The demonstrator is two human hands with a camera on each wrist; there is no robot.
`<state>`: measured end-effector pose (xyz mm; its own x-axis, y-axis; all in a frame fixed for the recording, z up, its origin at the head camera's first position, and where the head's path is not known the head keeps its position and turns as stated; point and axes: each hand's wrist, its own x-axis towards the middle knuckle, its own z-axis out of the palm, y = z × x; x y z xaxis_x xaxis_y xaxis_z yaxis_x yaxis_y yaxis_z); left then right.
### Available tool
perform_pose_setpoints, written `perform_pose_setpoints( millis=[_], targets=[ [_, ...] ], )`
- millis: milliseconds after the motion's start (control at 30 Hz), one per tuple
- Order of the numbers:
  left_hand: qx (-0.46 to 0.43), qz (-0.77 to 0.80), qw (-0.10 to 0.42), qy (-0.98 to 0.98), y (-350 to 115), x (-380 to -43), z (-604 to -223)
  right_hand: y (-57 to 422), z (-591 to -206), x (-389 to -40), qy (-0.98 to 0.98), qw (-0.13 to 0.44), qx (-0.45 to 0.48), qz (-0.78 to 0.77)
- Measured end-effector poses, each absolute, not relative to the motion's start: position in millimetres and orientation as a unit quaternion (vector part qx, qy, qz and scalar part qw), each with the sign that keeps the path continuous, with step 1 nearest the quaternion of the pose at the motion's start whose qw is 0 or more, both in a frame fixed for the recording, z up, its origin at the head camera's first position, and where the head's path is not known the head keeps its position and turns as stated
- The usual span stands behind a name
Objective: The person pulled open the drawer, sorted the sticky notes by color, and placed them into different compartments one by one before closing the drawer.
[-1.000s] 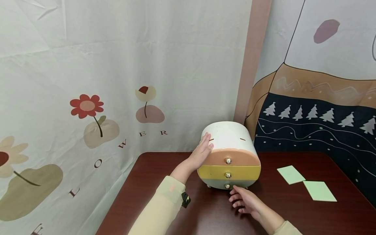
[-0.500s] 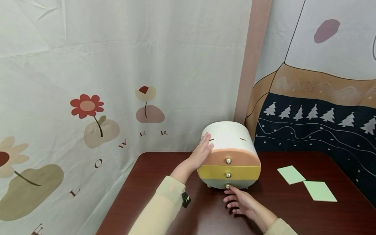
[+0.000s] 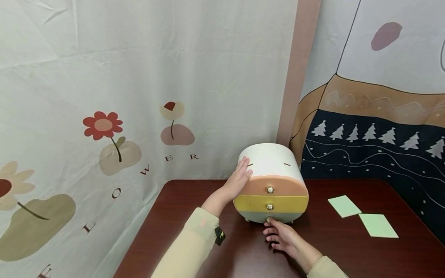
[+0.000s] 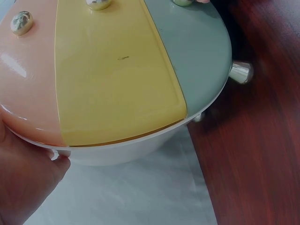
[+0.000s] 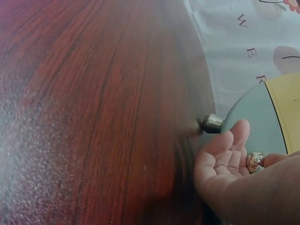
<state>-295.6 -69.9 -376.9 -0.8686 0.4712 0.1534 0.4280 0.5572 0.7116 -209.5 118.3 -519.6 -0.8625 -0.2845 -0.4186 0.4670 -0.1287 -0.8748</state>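
A small rounded drawer cabinet (image 3: 267, 158) with a white shell stands on the table. Its fronts are a peach drawer (image 3: 253, 187), a yellow drawer (image 3: 252, 202) and a grey-green drawer (image 3: 252, 217), each with a gold knob; all look closed. My left hand (image 3: 236, 183) rests with straight fingers against the shell's upper left side; its thumb shows at the shell's edge in the left wrist view. Down at the lowest drawer, my right hand (image 3: 283, 236) pinches the gold knob (image 5: 255, 161) between thumb and forefinger, the other fingers loosely bent below.
Two pale green square sheets (image 3: 344, 206) lie on the dark red wooden table (image 3: 194, 216), right of the cabinet. Behind the table hangs a printed curtain (image 3: 222, 77). Short metal feet (image 5: 213, 123) hold the cabinet off the tabletop.
My right hand has moved left from beside the lowest knob and now has thumb and forefinger on it. The left hand and the cabinet look the same.
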Motion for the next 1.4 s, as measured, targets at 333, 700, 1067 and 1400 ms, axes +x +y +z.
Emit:
perform_pose_setpoints(
  millis=[333,700,1067,1400],
  targets=[
    [0.257,0.395,0.026,0.881,-70.2,-294.3,-374.5,115.3,-520.2,-211.1,0.623,0.234,0.101,-0.740],
    [0.258,0.404,0.026,0.877,-70.6,-294.6,-375.6,110.2,-519.4,-210.0,0.640,0.207,0.125,-0.729],
    [0.262,0.404,0.027,0.876,-70.7,-294.9,-377.3,109.4,-518.8,-207.5,0.652,0.193,0.146,-0.718],
    [0.267,0.402,0.022,0.875,-70.7,-294.1,-376.7,111.5,-519.7,-205.8,0.653,0.196,0.143,-0.718]
  ],
)
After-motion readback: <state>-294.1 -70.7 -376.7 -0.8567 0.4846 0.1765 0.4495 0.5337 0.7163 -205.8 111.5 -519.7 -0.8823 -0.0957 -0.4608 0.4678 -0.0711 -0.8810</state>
